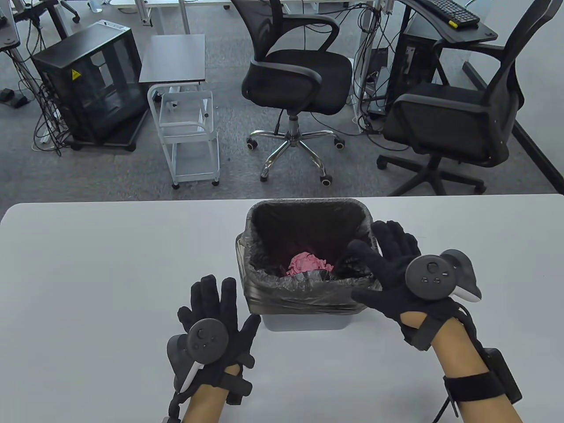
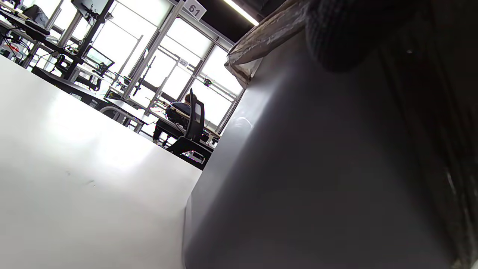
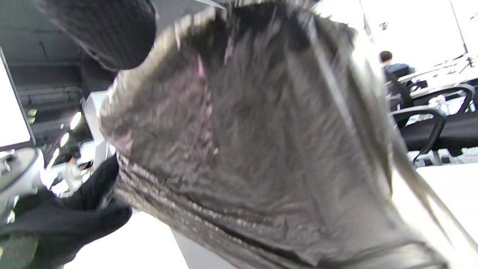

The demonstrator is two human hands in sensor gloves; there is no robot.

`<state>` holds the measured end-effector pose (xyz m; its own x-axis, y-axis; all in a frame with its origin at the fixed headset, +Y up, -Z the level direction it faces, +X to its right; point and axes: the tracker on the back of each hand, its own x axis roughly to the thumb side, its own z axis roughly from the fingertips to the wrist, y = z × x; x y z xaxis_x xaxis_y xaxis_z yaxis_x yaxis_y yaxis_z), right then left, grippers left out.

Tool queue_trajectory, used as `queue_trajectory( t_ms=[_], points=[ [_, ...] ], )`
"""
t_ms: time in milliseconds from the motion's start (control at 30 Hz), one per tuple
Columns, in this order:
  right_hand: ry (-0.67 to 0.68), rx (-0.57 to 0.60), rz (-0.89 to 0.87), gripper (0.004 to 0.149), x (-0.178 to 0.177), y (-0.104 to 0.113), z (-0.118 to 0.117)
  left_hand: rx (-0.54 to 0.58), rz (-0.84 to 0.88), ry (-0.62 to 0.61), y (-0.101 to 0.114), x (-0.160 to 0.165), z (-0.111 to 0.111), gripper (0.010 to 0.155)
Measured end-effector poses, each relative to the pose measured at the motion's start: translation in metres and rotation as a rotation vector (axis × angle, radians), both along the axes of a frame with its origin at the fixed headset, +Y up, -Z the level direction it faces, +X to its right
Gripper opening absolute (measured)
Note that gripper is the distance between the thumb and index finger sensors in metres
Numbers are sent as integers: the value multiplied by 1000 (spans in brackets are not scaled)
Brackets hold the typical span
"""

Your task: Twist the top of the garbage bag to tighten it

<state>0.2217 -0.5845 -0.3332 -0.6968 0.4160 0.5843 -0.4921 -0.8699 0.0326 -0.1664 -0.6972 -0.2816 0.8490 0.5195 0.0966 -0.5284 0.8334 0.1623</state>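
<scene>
Table view shows a small grey plastic bin (image 1: 304,320) on the white table (image 1: 88,273), lined with a crinkled black garbage bag (image 1: 304,295) folded over its rim, crumpled pink paper (image 1: 308,264) inside. The right hand (image 1: 392,273) rests spread on the bag's right rim; the left hand (image 1: 216,326) lies flat, fingers apart, just beside the bin.

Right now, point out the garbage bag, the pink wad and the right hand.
garbage bag (image 1: 304,296), table view, near folded rim.
pink wad (image 1: 308,263), table view, its middle.
right hand (image 1: 392,273), table view, glove back.
</scene>
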Motion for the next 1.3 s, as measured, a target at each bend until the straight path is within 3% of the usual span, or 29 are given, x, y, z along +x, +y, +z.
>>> queue_trajectory(
  t_ms=[133,233,300,467,533,633,767,867,1000,1167,1300],
  points=[
    [-134,21,-153,94,36,-17,22,29,-6,-5,-1,6,0,95],
    [-235,-113,-222,95,53,-61,32,81,-65,0,3,14,-1,100],
    [-313,-242,-132,98,54,-87,35,86,-102,1,4,19,-3,104],
    [-350,-389,25,105,35,-129,27,40,-71,-33,0,24,-11,112],
    [-357,-431,-36,107,25,-139,22,49,-17,-31,-1,25,-11,110],
    [-351,-494,-142,109,12,-148,16,128,25,12,1,20,-9,91],
    [-395,-376,-225,106,-1,-152,15,239,120,47,3,10,-6,59],
    [-431,-297,-253,100,-5,-159,17,292,129,75,7,5,-6,45],
    [-461,-218,-248,84,-5,-159,18,298,152,74,6,4,-4,45],
    [-509,-98,-304,53,-5,-152,21,306,151,71,6,2,-2,44],
    [-510,-70,-351,44,-5,-141,26,316,164,70,7,0,1,44]
  ],
)
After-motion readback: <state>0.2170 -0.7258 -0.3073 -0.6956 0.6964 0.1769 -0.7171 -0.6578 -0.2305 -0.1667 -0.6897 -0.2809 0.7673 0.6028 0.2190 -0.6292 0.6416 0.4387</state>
